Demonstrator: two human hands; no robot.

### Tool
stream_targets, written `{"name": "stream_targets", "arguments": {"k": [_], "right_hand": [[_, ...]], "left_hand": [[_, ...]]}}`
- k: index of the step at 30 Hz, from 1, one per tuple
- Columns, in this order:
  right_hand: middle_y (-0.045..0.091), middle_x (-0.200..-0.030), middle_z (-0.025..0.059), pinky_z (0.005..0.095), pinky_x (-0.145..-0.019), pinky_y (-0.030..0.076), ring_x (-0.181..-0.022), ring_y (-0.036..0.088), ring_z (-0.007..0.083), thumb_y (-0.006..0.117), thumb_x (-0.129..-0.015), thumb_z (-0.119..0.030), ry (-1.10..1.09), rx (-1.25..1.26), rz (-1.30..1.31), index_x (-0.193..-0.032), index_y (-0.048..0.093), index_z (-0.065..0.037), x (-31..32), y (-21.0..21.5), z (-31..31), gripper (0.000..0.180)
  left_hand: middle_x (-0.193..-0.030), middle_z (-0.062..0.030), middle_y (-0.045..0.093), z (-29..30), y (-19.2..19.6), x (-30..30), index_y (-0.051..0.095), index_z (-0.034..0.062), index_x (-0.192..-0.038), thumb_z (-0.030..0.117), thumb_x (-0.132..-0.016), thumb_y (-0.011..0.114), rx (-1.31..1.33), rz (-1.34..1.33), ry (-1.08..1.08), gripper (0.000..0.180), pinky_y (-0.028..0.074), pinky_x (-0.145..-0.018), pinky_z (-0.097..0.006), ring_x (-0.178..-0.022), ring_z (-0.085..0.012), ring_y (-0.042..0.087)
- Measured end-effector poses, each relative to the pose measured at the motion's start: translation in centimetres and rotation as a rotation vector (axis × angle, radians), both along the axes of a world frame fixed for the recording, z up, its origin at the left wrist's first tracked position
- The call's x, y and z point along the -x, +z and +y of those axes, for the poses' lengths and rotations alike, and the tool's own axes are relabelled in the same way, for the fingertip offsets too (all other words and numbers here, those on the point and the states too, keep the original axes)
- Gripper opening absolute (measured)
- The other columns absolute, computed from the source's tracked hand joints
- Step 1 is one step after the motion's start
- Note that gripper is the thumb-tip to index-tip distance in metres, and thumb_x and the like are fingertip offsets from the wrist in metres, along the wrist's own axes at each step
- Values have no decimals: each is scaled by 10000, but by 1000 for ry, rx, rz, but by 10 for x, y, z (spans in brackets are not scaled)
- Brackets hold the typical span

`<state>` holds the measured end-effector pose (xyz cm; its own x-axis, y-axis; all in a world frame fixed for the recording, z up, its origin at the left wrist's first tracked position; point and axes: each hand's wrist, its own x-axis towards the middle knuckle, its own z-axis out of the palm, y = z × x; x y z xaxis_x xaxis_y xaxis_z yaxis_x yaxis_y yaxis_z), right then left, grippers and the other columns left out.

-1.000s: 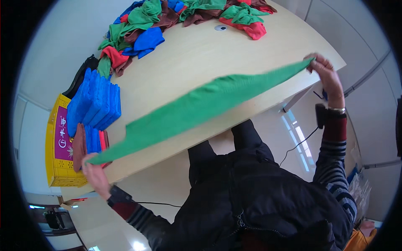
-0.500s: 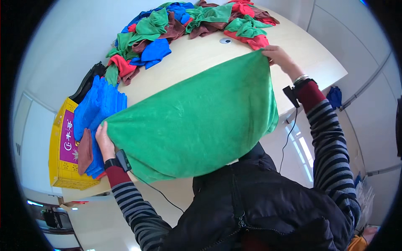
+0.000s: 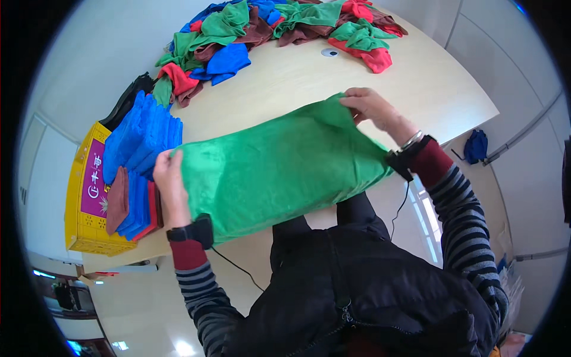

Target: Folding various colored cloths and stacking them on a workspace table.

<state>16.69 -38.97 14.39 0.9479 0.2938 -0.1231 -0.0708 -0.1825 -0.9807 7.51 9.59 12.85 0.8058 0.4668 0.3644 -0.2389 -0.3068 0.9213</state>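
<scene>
A green towel [image 3: 273, 166] hangs between my two hands over the table's near edge, its lower part falling in front of my legs. My left hand [image 3: 171, 184] pinches its upper left corner, with the fingertips closed on the cloth. At the upper right corner, my right hand [image 3: 377, 111] grips the fabric between thumb and fingers. The towel sags a little, with creases running down from the right hand. Both wrists wear black straps with small devices, and a cable leads from each.
A heap of crumpled green, blue, red and brown towels [image 3: 223, 62] lies along the table's [image 3: 285, 77] far side. On the left, folded blue towels [image 3: 140, 143] stand beside a yellow crate [image 3: 89, 232]. A round hole cover [image 3: 330, 53] sits in the tabletop.
My hands have come closer together, the left moving right and the right moving left and down. The green towel is less stretched and now sags more.
</scene>
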Motion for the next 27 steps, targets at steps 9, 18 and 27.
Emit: {"name": "stream_targets", "arguments": {"k": [9,18,27], "right_hand": [[583,-674,5,265,-565,512,-593,607,97,645,-982,-173,115,-184,-112,-906,616,-18,96,-34,108,175],[554,-712,190,391,-539,450,-607,608,309,657,-912,-93,-39,177,-753,-860,585,4,124,-47,120,132],[590,-765,210,453,-582,466,-733,586,436,650,-889,-80,-37,244,-827,-841,591,-11,130,-48,121,103]], "left_hand": [[-782,47,545,-193,-33,47,628,18,-935,75,-923,717,42,1,-257,106,402,-608,-218,-689,-34,456],[-733,-18,580,-217,-58,61,627,3,-925,25,-896,732,-131,-93,-159,112,426,-549,-247,-609,-61,475],[-762,-53,631,-222,-55,65,651,8,-962,3,-891,721,-222,-142,-119,100,473,-583,-280,-617,-123,547]]}}
